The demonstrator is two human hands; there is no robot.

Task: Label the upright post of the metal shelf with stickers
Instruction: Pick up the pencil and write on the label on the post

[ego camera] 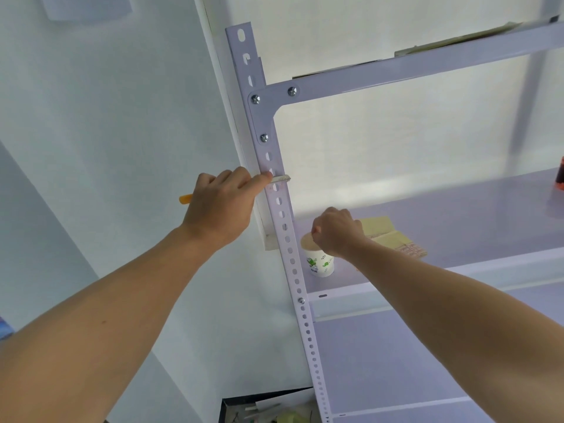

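The white perforated upright post [285, 227] of the metal shelf runs from top centre down to the bottom. My left hand [221, 204] grips a tool with an orange handle [185, 198], and its flat metal blade [281, 179] lies across the post just below the corner bracket. My right hand [337, 232] is closed above a paper cup [320, 264] on the shelf, pinching something small that I cannot make out. No sticker shows on the post.
The middle shelf board [457, 215] carries yellowish paper sheets [393, 236] behind the cup and a dark red-based object [560, 178] at the far right. The upper shelf beam [427, 65] holds cardboard. A dark box of clutter [268, 410] sits below, a white wall on the left.
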